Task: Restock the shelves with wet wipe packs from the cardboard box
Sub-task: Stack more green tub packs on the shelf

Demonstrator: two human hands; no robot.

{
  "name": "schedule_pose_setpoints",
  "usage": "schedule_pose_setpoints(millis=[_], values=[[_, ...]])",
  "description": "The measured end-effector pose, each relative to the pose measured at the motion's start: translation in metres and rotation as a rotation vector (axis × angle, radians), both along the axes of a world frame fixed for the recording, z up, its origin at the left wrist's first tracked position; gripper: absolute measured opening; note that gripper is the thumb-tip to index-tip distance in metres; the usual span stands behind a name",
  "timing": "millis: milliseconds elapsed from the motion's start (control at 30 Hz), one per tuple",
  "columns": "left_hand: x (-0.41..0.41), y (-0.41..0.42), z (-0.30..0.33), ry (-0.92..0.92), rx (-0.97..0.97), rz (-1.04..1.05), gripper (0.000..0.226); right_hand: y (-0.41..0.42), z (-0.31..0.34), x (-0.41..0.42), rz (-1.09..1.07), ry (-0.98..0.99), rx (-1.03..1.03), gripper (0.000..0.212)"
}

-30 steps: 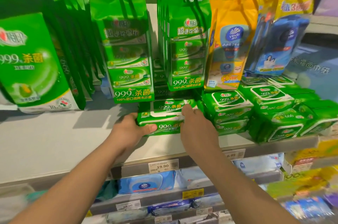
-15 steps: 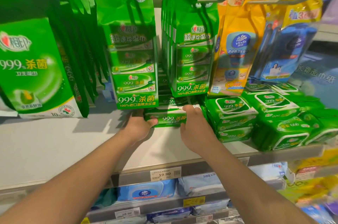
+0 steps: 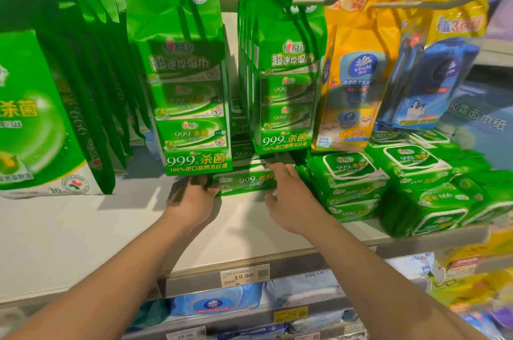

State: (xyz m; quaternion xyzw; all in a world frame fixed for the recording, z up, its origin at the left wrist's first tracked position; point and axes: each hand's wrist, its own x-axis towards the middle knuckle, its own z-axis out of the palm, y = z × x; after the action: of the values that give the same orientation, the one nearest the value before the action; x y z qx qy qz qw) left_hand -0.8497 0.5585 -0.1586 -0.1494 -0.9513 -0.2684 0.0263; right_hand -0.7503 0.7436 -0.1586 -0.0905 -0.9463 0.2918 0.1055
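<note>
A flat green wet wipe pack (image 3: 247, 181) lies on the white shelf (image 3: 83, 242), pushed back under the hanging green bags. My left hand (image 3: 191, 200) grips its left end, with the fingers curled round the edge. My right hand (image 3: 291, 198) rests against its right end, fingers stretched over the top and thumb spread below. More green packs are stacked behind it, mostly hidden by the bags. The cardboard box is out of view.
Green multi-pack bags (image 3: 191, 84) hang from pegs just above my hands, with yellow and blue bags (image 3: 358, 75) to the right. Stacks of lidded green wipe packs (image 3: 358, 181) stand right of my right hand. Lower shelves hold blue packs (image 3: 216, 303) and a price tag (image 3: 244, 274).
Both hands have pushed the green pack farther back on the shelf, under the hanging bags. The view has moved closer to the shelf.
</note>
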Motion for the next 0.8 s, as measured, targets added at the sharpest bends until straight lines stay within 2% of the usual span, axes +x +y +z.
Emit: schedule_pose_setpoints(millis=[133,333,533,700,800], values=[[-0.001,0.015,0.007,-0.120,0.099,-0.002,0.032,-0.007,-0.002,-0.007,-0.057,-0.033,-0.012,0.063],[-0.009,0.018,0.002,-0.134,0.117,-0.014,0.033,-0.011,0.000,-0.013,-0.126,-0.074,-0.061,0.061],[0.008,0.008,0.006,-0.173,0.193,0.010,0.035,-0.014,0.001,0.004,-0.074,-0.186,-0.045,0.077],[0.040,-0.012,0.008,-0.174,-0.035,0.103,0.073,-0.017,0.002,0.023,-0.023,-0.226,0.040,0.070],[0.076,-0.024,0.014,-0.029,-0.184,0.125,0.088,-0.026,-0.002,0.036,0.041,-0.135,0.077,0.064]])
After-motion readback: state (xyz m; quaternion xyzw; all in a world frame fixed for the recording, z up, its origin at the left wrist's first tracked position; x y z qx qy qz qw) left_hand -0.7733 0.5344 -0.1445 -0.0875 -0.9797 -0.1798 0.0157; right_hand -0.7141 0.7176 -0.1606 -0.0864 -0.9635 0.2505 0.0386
